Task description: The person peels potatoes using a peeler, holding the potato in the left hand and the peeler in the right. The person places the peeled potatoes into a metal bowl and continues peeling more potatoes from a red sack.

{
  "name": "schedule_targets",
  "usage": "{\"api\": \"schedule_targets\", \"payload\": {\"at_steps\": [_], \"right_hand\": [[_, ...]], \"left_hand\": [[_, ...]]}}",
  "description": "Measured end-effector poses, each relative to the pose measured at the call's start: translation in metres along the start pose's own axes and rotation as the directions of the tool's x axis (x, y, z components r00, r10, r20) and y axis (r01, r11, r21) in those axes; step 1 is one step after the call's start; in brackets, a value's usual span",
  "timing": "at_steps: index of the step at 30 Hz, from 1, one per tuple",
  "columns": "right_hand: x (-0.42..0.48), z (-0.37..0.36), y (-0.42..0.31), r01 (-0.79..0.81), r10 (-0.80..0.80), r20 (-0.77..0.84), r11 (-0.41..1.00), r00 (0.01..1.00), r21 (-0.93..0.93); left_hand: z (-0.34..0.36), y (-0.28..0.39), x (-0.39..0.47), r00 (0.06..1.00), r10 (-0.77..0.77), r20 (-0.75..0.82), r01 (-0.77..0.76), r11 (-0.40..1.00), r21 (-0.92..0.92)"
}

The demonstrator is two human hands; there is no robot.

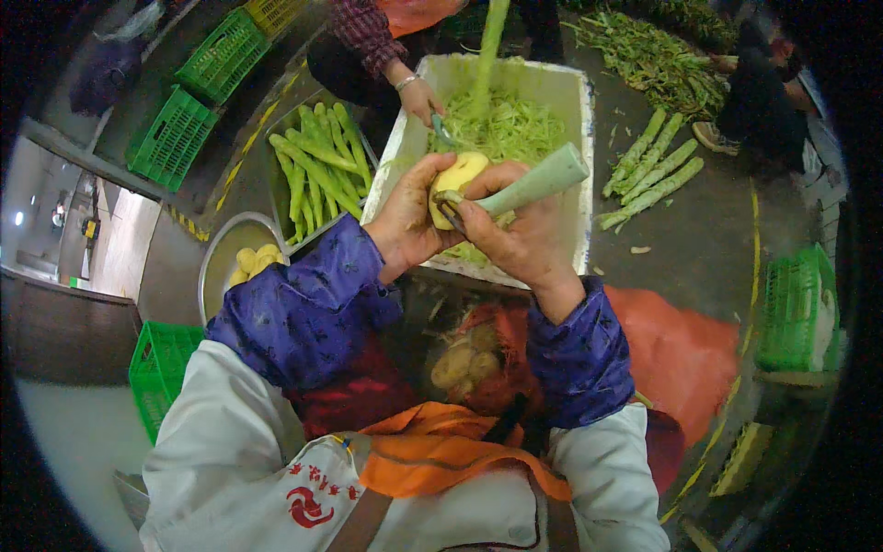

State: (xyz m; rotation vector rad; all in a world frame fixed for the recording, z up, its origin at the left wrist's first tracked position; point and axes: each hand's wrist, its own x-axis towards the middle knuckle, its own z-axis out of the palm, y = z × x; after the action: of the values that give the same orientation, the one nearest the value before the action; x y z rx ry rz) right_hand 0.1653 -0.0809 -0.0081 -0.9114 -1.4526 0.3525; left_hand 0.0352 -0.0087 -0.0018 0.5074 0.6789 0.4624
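Note:
My left hand [407, 214] grips a peeled yellow potato [461, 172] from its left side. In my right hand [524, 228] is a vegetable peeler [534, 183] with a thick pale green handle. Its blade end lies against the potato's near side, partly hidden by my fingers. Both hands are above a white foam box [586, 172] holding a heap of pale green peelings [514, 124]. Below my forearms, several unpeeled potatoes [459, 366] lie in a red mesh bag [510, 338].
Another person's hand [419, 96] holds a peeler over the box's far left, near a green stalk [493, 41]. Peeled stalks [321, 159] fill a tray at left, beside a metal bowl [214, 255] of peeled potatoes. Unpeeled stalks [648, 165] lie on the floor at right.

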Motion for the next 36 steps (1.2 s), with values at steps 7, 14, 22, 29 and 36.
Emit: {"api": "schedule_targets", "payload": {"at_steps": [7,14,22,29,36], "right_hand": [[-0.013,0.015,0.050,-0.215,0.218,-0.007,0.966,0.976,0.145],[-0.006,0.002,0.071,-0.147,0.135,-0.152,0.987,0.979,-0.071],[-0.018,-0.057,0.109,-0.279,0.118,-0.301,0.770,0.946,-0.574],[0.006,0.003,0.017,-0.207,0.200,-0.065,0.970,0.978,-0.128],[0.047,-0.063,0.044,-0.061,0.006,-0.088,0.768,0.996,-0.637]], "left_hand": [[-0.017,-0.010,0.025,0.949,0.080,-0.306,-0.067,0.996,0.050],[-0.021,-0.005,0.028,0.992,-0.056,-0.116,0.059,0.998,0.025],[-0.028,0.010,0.023,0.989,-0.074,0.127,0.093,0.984,-0.150],[-0.006,-0.006,0.019,0.997,0.054,-0.047,-0.055,0.998,-0.017],[0.013,0.004,-0.013,0.978,0.069,0.196,-0.056,0.996,-0.075]]}}
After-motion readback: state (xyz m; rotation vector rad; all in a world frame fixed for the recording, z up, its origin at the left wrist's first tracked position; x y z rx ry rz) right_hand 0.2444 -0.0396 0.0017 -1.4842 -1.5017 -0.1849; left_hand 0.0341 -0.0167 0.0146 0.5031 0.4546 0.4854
